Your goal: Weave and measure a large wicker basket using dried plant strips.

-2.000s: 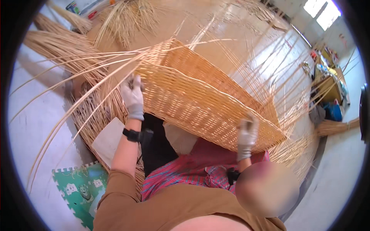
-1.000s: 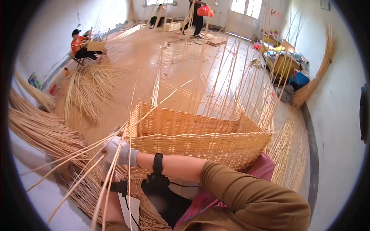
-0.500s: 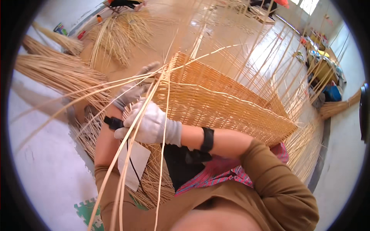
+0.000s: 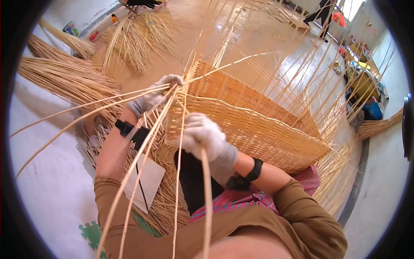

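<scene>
A rectangular wicker basket [image 4: 246,127] of woven tan rods rests tilted across my lap, with tall rods rising from its far side. My left hand [image 4: 155,94], in a pale work glove, is closed around wicker rods [image 4: 160,114] at the basket's near-left top corner. Several loose rod ends fan out from there to the left and toward me. In front of the woven side, my gloved right hand [image 4: 205,136] is closed on a single wicker rod [image 4: 208,190], which runs down toward my body. Its fingertips are partly blurred.
Bundles of rods [image 4: 64,80] lean along the left wall, and another heap [image 4: 138,41] spreads on the floor beyond. Cut rods and a pale flat board [image 4: 146,181] lie beside my left arm. Far right stands clutter with a blue bucket [image 4: 373,111]. A person [image 4: 321,17] is at the back.
My right hand has moved right and down, away from my left hand, with one rod in it. My left hand has closed in on the basket corner. More of the person at the back shows.
</scene>
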{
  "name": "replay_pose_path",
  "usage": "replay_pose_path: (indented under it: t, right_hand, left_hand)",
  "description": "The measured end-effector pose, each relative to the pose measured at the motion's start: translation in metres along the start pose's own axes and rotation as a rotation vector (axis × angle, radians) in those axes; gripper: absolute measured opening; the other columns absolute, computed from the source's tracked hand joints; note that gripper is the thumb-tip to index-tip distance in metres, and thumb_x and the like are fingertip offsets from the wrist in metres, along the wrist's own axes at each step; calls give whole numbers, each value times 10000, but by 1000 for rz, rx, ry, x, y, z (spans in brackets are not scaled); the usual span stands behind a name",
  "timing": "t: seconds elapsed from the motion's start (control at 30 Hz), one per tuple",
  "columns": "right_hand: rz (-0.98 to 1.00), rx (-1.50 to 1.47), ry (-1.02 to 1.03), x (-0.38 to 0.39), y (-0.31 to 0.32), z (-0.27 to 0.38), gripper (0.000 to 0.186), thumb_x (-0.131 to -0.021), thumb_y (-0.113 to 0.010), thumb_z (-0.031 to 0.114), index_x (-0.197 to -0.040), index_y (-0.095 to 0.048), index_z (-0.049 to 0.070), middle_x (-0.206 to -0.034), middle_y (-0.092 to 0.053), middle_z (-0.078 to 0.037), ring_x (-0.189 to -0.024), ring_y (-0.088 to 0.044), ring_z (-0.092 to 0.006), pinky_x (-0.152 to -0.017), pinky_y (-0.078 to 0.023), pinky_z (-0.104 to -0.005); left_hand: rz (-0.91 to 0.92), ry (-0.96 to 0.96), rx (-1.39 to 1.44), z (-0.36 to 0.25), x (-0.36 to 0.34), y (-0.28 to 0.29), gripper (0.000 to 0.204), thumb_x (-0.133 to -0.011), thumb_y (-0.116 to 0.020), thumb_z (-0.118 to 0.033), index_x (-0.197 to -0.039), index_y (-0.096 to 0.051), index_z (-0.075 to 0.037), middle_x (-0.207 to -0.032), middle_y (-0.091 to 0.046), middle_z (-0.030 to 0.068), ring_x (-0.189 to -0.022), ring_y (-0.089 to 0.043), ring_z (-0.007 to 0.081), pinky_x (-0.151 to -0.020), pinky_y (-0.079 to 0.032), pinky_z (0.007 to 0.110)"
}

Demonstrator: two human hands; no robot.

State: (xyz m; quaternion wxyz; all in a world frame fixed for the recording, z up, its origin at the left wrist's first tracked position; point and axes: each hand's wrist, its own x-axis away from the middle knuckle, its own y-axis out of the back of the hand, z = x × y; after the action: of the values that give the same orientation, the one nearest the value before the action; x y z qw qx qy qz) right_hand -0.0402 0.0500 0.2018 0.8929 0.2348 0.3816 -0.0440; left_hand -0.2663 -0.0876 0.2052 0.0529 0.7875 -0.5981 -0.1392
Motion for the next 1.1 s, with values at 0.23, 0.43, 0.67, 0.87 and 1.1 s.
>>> replay_pose_path:
  t: [0.23, 0.43, 0.67, 0.87, 1.1]
  right_hand:
    - [-778, -781, -907, 109, 123, -49, 326, -1032, -552, 376, -1139, -657, 86, -911, -651, 5, -736, -615, -40, -527, -506, -181]
    - [-974, -942, -761, 130, 157, -42, 293, -999, -612, 356, -1095, -674, 86, -910, -660, 1, -686, -594, -60, -543, -497, -201]
    - [-773, -819, -600, 89, 66, -66, 99, -972, -638, 46, -1063, -672, 29, -1145, -694, -109, -968, -674, -189, -818, -559, -297]
    - [-565, -16, -314, 68, 46, -5, 159, -958, -603, -36, -1098, -673, -7, -1048, -713, -112, -1048, -670, -189, -878, -554, -315]
    - [-532, 600, -234, -120, 89, -63, 530, -937, -591, 125, -1450, -470, 179, -1361, -534, -312, -1107, -641, -436, -928, -537, -413]
  left_hand:
    - [-296, -3, -17, 19, -9, -33, 442, -851, -788, -73, -1203, -531, -153, -1070, -485, -29, -941, -491, 85, -813, -486, 214]
    - [-524, -81, 33, 8, -12, -69, 599, -783, -866, -100, -1256, -501, -129, -1171, -572, 17, -1048, -556, 121, -869, -519, 241]
    - [-617, 75, 172, -13, -15, -93, 589, -813, -836, -80, -1257, -451, -97, -1126, -637, 78, -1003, -629, 168, -879, -550, 286]
    - [-682, -44, 116, -5, -18, -98, 580, -818, -828, -67, -1258, -449, -78, -1123, -618, 106, -1002, -615, 181, -853, -561, 294]
    - [-827, 53, 266, -2, -31, -100, 472, -814, -824, -33, -1170, -517, -80, -1052, -640, 60, -948, -618, 127, -846, -552, 256]
